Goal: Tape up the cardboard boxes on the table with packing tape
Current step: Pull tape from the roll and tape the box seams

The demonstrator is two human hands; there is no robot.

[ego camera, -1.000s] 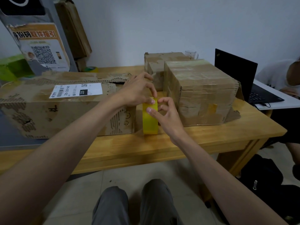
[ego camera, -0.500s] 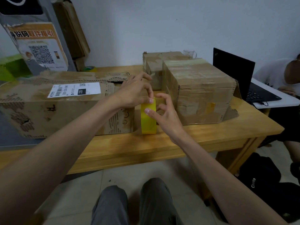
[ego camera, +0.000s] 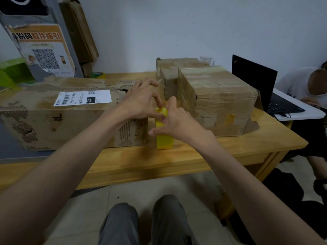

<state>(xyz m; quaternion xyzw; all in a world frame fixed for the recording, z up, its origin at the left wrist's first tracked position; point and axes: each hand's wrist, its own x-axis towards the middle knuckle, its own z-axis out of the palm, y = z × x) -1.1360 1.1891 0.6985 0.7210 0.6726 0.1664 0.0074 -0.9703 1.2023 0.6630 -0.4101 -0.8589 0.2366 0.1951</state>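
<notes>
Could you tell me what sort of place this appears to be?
Probably a small parcel-handling office: worn cardboard boxes, one with a white shipping label, sit on a wooden table, a QR-code poster leans behind, and an open black laptop stands nearby.

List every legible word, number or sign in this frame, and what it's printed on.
"220-720-040": white shipping label on the long worn cardboard box.
"220": black patch on that label.
Barcode and small print there: too small to read.
Orange-and-white QR-code poster: red Chinese heading, partly cut off and blurred; QR code unreadable.
</notes>
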